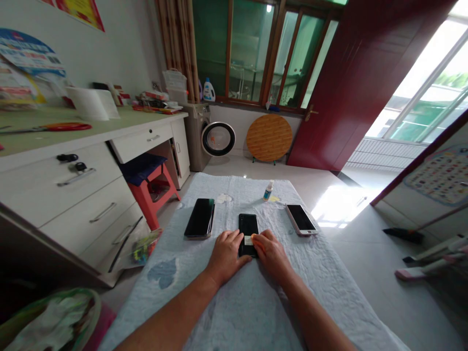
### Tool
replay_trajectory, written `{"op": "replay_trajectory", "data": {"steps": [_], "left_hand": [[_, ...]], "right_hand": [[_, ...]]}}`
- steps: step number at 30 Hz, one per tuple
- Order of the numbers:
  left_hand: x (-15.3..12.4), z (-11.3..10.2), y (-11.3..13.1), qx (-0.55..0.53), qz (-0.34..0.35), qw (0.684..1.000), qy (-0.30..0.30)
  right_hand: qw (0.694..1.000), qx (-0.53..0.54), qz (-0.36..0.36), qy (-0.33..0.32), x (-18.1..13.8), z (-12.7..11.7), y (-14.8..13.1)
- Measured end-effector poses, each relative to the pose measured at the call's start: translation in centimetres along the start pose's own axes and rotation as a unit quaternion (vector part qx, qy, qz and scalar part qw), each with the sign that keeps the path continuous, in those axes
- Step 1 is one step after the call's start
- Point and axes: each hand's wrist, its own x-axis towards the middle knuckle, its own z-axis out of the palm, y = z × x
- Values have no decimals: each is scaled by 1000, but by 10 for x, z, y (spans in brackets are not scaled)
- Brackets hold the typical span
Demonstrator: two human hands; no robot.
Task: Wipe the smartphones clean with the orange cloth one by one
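Observation:
A black smartphone point(248, 222) lies on the light blue cloth in the middle, directly in front of me. My left hand point(227, 251) grips its left side, fingers along the edge and thumb near the bottom corner. At the phone's right side, my right hand point(271, 254) has its fingers curled around a small orange piece point(253, 237), mostly hidden and pressed to the phone's face. Beside that piece, a pale rectangular patch point(247, 240) shows on the phone. A larger dark phone point(200, 217) lies to the left, and a white-framed phone point(301, 219) to the right.
The cloth-covered table point(171, 312) carries a small spray bottle point(268, 190) near its far edge. A red stool point(149, 187) and a drawer desk point(84, 180) stand to the left. Beyond are an open-doored washing machine point(199, 134) and a round wooden tabletop point(269, 137).

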Motion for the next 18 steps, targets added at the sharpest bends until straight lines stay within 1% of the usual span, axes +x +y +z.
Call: {"op": "replay_trajectory", "data": {"steps": [3,6,8,13,18], "left_hand": [[0,1,0,7,-1,1000,1],[-1,1,-1,9,4,1000,4],[-1,2,-2,7,7,1000,5],[-1,2,-2,0,1,1000,1],[-2,0,-2,-9,3,1000,-7]], "right_hand": [[1000,3,-1,-24,-1,-3,-2],[997,12,-32,-74,-2,-6,-5],[994,10,-44,-95,-1,-8,-7],[993,-56,-37,-100,11,-11,-6],[987,-127,-28,-94,31,-8,6]]}}
